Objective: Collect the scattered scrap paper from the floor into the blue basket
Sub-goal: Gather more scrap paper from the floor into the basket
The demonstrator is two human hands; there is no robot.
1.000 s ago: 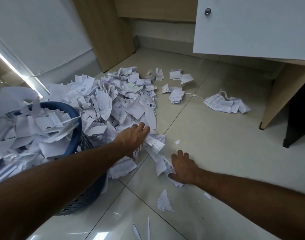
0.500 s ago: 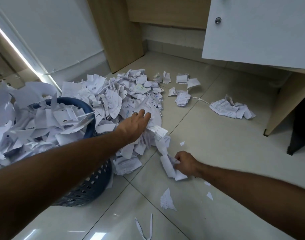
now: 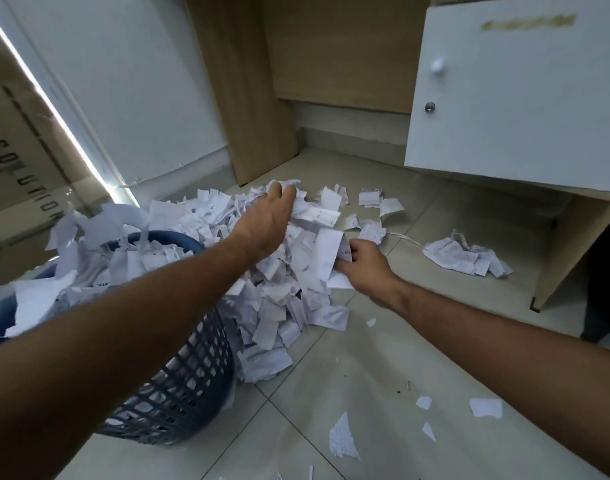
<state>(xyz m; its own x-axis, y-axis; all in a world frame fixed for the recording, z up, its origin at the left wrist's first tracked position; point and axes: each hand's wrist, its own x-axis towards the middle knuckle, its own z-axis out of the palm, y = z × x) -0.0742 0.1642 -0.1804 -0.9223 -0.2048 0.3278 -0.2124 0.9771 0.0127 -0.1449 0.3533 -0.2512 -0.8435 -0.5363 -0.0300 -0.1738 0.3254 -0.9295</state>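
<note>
A big pile of white scrap paper lies on the tiled floor beside the blue basket, which is heaped with paper over its rim. My left hand reaches across the far side of the pile, fingers extended onto the scraps. My right hand grips a bunch of paper slips at the pile's right edge. A separate crumpled clump of paper lies further right, and small scraps are scattered on the near floor.
A white cabinet door hangs above the floor at the right, with wooden desk panels behind the pile. A white cable runs across the tiles. A cardboard box stands at the left.
My left hand has moved from the pile's middle to its far side. My right hand has carried its gripped papers off the floor up against the pile's right edge. The camera tilted up.
</note>
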